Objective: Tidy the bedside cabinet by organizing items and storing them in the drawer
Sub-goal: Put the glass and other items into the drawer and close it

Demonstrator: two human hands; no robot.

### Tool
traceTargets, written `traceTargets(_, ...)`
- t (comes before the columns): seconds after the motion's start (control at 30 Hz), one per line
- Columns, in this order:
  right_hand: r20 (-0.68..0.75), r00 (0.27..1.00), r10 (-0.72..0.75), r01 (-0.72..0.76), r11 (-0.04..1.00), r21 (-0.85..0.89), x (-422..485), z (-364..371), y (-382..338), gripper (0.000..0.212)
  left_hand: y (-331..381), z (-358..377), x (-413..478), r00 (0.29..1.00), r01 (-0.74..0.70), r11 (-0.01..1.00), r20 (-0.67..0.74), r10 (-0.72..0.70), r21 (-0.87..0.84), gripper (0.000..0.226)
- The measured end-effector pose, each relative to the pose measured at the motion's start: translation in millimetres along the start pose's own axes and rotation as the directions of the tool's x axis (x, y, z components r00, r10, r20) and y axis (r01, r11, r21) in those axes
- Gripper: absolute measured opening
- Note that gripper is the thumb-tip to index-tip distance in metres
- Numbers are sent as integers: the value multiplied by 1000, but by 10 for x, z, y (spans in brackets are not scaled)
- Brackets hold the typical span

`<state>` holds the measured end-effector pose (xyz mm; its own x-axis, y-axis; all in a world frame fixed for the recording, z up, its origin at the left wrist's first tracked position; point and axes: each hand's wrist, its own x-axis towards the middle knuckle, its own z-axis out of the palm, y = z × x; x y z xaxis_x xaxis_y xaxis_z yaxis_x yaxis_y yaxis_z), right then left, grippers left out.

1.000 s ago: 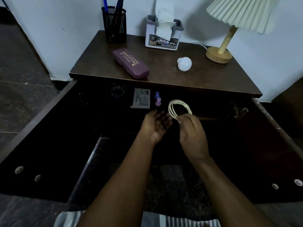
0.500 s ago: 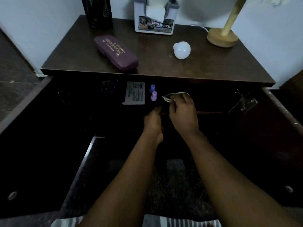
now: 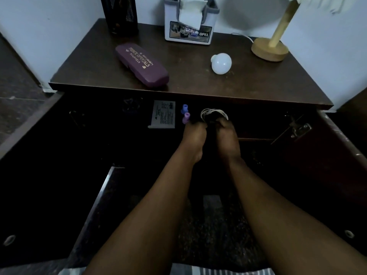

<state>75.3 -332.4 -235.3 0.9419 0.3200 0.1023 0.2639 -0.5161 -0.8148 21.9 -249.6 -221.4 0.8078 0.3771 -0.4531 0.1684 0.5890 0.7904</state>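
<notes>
My left hand point(image 3: 193, 133), open before, now grips the coiled white cable point(image 3: 213, 112) together with my right hand point(image 3: 226, 133), low in the drawer point(image 3: 29, 128).

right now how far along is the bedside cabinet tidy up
Done: a white card and two small purple bottles lie in the open drawer. In hand: the right hand holds a coiled cable in the drawer, the left hand beside it, its grip too dark to read. Left: the glasses case and bulb sit on the cabinet top.
</notes>
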Motion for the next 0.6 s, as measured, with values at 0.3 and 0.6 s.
traceTargets(0.3, 22, 991, -134, 135, 952, -276, 8, -37, -13, 34, -195, -18, -90, 919, -289, 827, -102, 380, 482, 20)
traceTargets(0.6, -377, 604, -702, 682, 700, -210, -579, -84, -1053, 18, 563, -312, -626, 403, -780, 539, -404, 821, 316, 26)
